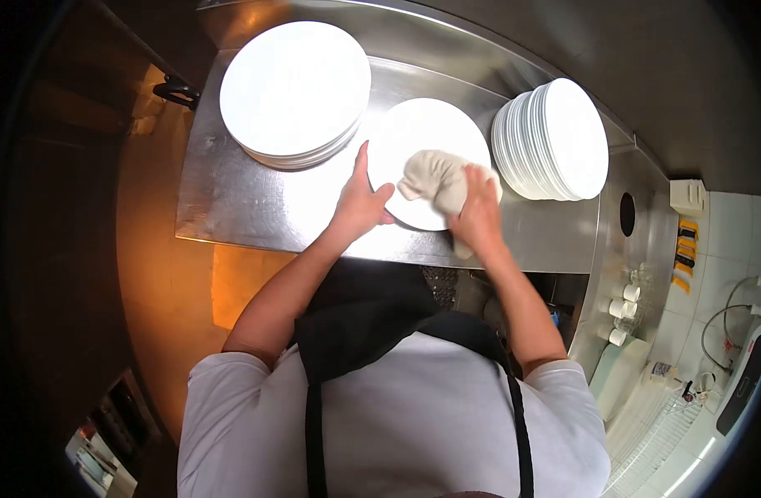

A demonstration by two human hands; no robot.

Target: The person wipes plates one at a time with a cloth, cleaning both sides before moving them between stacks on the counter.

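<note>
A white plate (430,124) lies over the steel counter in front of me, between two stacks of plates. My left hand (364,199) holds the plate's left edge, thumb on the rim and fingers partly hidden beneath. On the right side, my right hand (480,214) grips a beige cloth (434,176) that is bunched on the plate's face and hangs over its lower right edge. The left stack of white plates (296,87) stands close beside my left hand. To the right of the cloth is a taller stack of plates (555,139).
The steel counter (239,195) has a front edge just before my body and a raised wall at the back. Small white cups (621,309) sit on a lower surface at the right. A round dark hole (627,214) is in the steel near them.
</note>
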